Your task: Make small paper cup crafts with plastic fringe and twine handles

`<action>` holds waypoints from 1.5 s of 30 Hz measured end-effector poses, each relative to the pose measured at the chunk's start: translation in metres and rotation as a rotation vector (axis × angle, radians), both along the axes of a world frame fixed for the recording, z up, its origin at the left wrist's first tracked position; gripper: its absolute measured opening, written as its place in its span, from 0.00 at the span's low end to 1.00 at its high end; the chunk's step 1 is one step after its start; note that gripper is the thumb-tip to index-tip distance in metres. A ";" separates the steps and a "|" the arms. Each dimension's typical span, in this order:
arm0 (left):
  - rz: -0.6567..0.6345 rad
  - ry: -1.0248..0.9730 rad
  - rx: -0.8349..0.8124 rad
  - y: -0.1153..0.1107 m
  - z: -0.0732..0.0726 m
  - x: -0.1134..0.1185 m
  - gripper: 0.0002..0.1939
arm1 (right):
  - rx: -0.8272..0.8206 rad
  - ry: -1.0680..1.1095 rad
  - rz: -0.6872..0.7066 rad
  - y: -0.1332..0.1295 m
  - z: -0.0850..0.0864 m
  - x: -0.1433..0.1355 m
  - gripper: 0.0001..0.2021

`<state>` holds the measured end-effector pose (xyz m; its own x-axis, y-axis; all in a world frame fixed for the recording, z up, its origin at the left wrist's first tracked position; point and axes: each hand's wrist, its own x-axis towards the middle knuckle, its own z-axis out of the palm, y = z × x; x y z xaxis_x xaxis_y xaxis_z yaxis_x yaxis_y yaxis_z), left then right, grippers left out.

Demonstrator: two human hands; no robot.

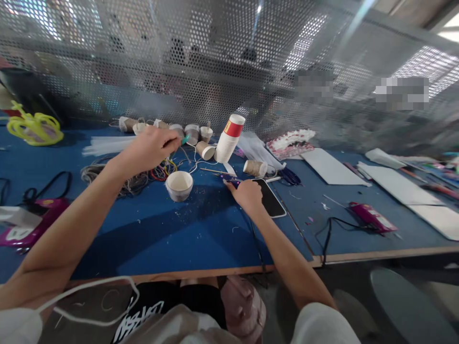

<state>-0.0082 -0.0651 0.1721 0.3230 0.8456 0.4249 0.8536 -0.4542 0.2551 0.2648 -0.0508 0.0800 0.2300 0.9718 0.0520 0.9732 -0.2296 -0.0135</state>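
Note:
My left hand point(154, 145) is raised over the table, its fingers pinched on a small teal-green thing point(185, 139) whose kind is hard to make out. My right hand point(247, 195) is closed around a dark purple tool point(231, 180) that looks like a glue gun, its thin tip pointing left. A dark cord point(254, 234) runs down below this hand to the table edge. Between my hands stands an open paper cup point(179, 185) wrapped with pale cord. Beside my right hand lies a phone point(270, 198) with a dark screen.
A leaning stack of paper cups point(229, 139) and several cord-wrapped cups point(192, 134) line the back. Loose grey cord point(132, 184) lies left. White boards point(333, 166) and a magenta device point(373, 217) are right; a yellow crown-shaped basket point(35, 128) is far left. Perforated metal panel point(215, 62) behind.

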 end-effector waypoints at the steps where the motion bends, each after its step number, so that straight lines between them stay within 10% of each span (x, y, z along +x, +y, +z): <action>1: 0.004 -0.011 -0.008 0.002 -0.002 0.001 0.16 | 0.019 -0.006 -0.055 0.001 -0.008 -0.002 0.39; 13: -0.083 -0.307 -0.139 0.005 0.004 -0.006 0.16 | -0.023 0.348 0.013 0.003 -0.002 0.010 0.17; 20: -0.085 -0.397 -0.239 0.015 0.001 -0.011 0.17 | 0.548 0.581 0.203 -0.007 0.025 0.004 0.23; 26: -0.069 -0.465 -0.483 0.024 -0.010 -0.007 0.20 | 0.836 0.547 0.429 -0.010 0.013 -0.015 0.15; 45: -0.122 -0.471 -0.711 0.022 -0.014 -0.001 0.20 | 0.735 0.260 0.436 -0.021 -0.005 -0.013 0.18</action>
<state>-0.0092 -0.0435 0.1586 0.3520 0.9326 -0.0804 0.5432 -0.1335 0.8289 0.2522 -0.0716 0.0752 -0.0607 0.7171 0.6943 0.9178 0.3136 -0.2437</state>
